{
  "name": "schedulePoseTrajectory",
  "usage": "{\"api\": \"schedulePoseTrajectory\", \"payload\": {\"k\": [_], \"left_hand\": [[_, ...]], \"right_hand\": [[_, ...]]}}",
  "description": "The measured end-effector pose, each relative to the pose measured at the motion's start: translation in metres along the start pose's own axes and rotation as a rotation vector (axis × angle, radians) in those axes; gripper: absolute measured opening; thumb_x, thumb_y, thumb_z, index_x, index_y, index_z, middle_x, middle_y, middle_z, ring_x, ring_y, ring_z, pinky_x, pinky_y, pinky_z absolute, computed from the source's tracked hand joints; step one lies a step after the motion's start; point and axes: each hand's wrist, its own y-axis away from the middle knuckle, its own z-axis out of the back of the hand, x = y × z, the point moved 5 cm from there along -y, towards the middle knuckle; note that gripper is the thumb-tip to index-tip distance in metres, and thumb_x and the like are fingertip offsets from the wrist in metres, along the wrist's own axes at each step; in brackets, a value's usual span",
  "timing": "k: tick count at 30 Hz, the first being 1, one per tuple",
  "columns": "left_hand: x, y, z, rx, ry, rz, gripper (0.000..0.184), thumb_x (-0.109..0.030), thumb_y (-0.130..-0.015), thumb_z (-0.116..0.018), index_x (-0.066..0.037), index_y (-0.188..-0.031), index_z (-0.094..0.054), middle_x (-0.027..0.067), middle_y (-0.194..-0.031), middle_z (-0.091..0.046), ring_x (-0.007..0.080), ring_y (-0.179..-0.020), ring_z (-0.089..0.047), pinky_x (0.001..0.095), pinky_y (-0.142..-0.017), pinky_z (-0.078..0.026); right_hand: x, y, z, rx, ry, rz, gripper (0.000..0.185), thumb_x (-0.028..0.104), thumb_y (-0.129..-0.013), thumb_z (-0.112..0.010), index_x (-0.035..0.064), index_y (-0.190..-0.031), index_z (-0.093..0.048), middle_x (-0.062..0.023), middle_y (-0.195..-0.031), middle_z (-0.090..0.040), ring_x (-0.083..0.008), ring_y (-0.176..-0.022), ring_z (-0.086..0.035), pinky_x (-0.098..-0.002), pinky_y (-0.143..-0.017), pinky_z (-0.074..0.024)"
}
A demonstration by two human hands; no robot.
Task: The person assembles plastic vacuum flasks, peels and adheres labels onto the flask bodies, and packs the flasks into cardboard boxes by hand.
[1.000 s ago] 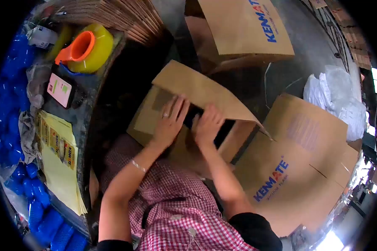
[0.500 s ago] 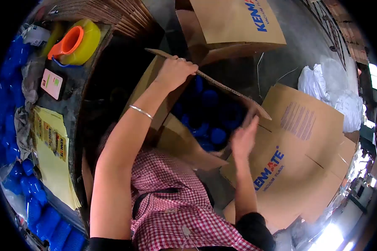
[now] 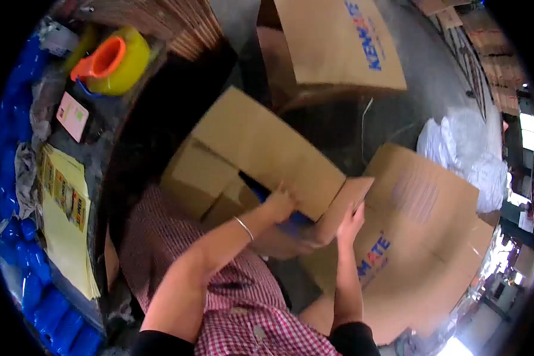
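Note:
An open carton [image 3: 243, 154] stands before me, with its far flap folded inward over most of its opening. Bits of blue items [image 3: 296, 222] show through the remaining gap. My left hand [image 3: 280, 204], with a bracelet on the wrist, is at the near edge of that flap, its fingers smeared by motion. At the carton's right side, my right hand [image 3: 350, 224] has its fingers closed at the edge of the raised side flap [image 3: 338, 207]. The near flap is partly hidden by my left forearm.
A flattened printed carton [image 3: 421, 237] lies to the right and another box [image 3: 332, 47] stands beyond. White plastic bags [image 3: 463, 160] are farther right. The left bench holds a yellow tape dispenser [image 3: 130, 68], a pink card [image 3: 72, 115] and yellow sheets [image 3: 65, 231]; blue items [image 3: 53, 314] lie alongside.
The far flap has gone from upright to folded down over the opening. My left hand has moved from its top edge toward me; my right hand now grips the side flap.

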Motion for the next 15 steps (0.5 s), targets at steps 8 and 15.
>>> {"api": "schedulePoseTrajectory", "payload": {"k": [8,15], "left_hand": [[-0.035,0.075,0.094,0.067,0.212,0.184,0.049,-0.016,-0.085,-0.063,-0.005,-0.133,-0.060,0.0087,-0.146,-0.054,0.0270,-0.140,-0.047,0.0438,-0.113,-0.041],[-0.057,0.044,-0.068,0.218,-0.060,0.189,0.057,-0.018,-0.095,-0.050,-0.006,-0.150,-0.047,0.0100,-0.166,-0.028,0.0287,-0.150,-0.032,0.0441,-0.119,-0.034]], "right_hand": [[0.025,-0.034,-0.195,0.123,0.788,0.327,0.081,0.038,-0.099,-0.054,-0.0082,-0.156,-0.020,-0.0287,-0.160,-0.026,-0.0427,-0.151,-0.020,-0.0516,-0.124,-0.0135],[0.078,-0.210,-0.247,0.093,0.134,-0.307,0.081,0.048,-0.090,-0.067,-0.0110,-0.140,-0.043,-0.0297,-0.132,-0.059,-0.0435,-0.128,-0.055,-0.0505,-0.106,-0.0434]]}}
